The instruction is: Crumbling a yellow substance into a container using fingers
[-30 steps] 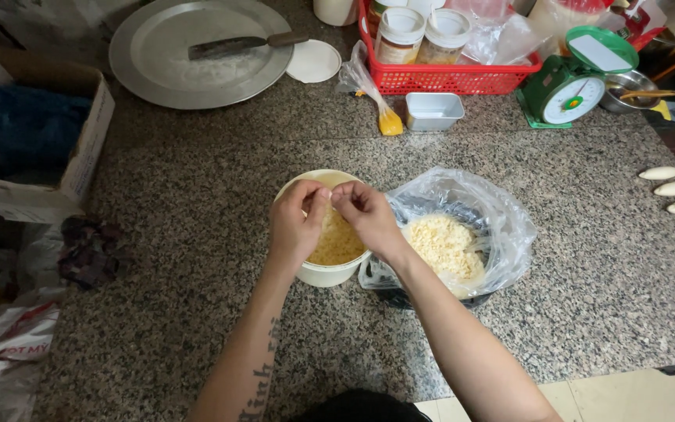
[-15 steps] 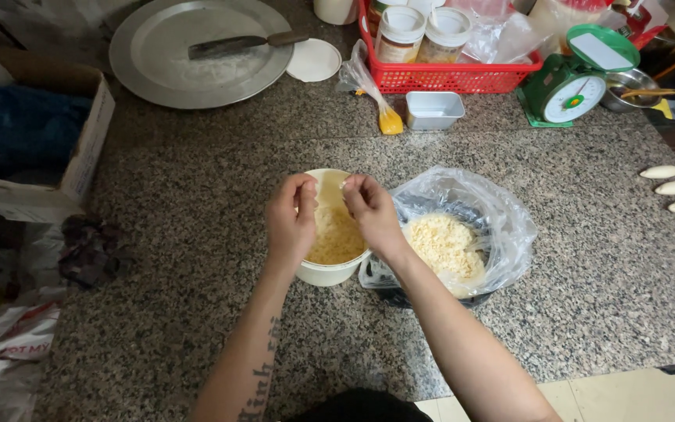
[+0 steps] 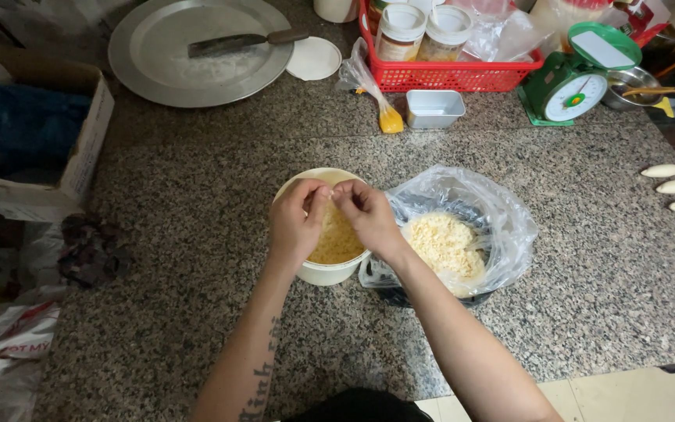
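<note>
- Left hand (image 3: 297, 223) and right hand (image 3: 367, 217) meet fingertip to fingertip over the cream bowl (image 3: 323, 272); fingers pinched together on a small pale bit, too small to identify
- Bowl sits directly beneath both hands on the granite worktop (image 3: 197, 203), filled with yellow shredded stuff
- Just right of the right hand: clear plastic bag (image 3: 494, 215) lined into a dark container, holding paler crumbs
- Well beyond the hands: round metal tray (image 3: 158, 66), red basket (image 3: 462, 76), green scale (image 3: 576, 78)
</note>
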